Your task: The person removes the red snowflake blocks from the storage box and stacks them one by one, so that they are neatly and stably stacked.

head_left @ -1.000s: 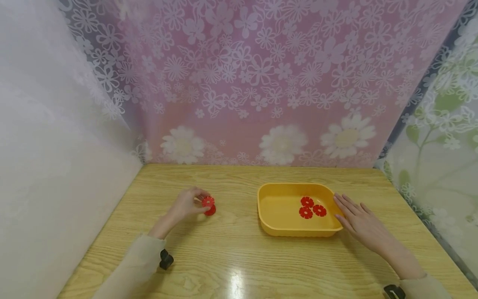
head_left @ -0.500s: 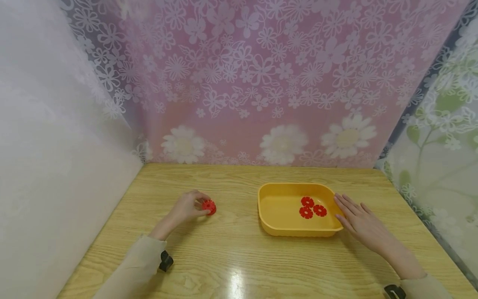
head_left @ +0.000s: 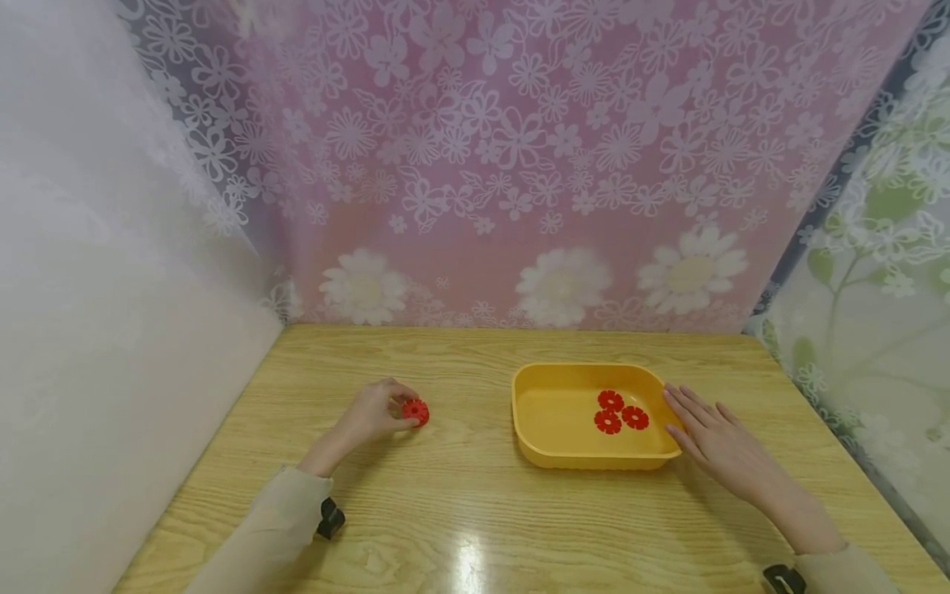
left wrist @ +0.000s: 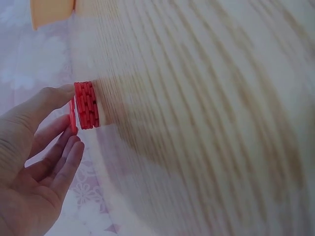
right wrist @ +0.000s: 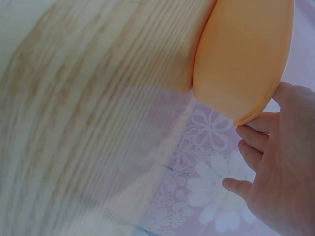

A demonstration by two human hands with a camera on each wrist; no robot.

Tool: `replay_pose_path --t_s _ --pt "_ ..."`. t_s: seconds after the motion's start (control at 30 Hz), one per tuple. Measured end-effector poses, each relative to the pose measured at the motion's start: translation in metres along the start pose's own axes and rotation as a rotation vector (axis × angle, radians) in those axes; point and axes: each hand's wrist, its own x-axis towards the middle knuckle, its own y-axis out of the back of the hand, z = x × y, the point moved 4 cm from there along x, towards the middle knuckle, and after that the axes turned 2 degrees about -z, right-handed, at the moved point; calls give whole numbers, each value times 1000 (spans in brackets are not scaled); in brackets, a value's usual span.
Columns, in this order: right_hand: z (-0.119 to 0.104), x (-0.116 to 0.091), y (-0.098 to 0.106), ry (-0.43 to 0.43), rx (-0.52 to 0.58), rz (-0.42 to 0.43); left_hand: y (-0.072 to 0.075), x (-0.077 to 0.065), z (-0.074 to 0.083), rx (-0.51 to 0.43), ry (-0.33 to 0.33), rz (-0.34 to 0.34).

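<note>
Seen from the head, a red disc [left wrist: 73, 117] largely covers the stack [left wrist: 87, 105] under it; both sleeves [head_left: 260, 524] run out of frame. The left hand [head_left: 374, 410] appears to pinch that disc between thumb and fingers, just above the stack on the worktop [head_left: 453, 503]. The right hand [head_left: 716, 437], fingers straight, touches the tray's rim [head_left: 538, 452]; three discs [head_left: 609, 422] lie inside.

Left arm [head_left: 256, 532] angled in from the lower left, and the left hand [head_left: 373, 411] had its thumb [left wrist: 49, 101] and index finger bent into a pinch, the other fingers [left wrist: 70, 167] kinda loosely curled. Right arm [head_left: 794, 511] stretched in from the lower right. Right hand [head_left: 716, 441] was back-side up, fingers pretty much straight, thumb and pinky [right wrist: 237, 186] held apart.
</note>
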Motion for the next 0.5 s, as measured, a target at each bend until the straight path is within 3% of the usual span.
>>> replay_pose_path --t_s 0.5 --pt "1 0 0 -12 1 -19 -2 0 -1 30 -29 4"
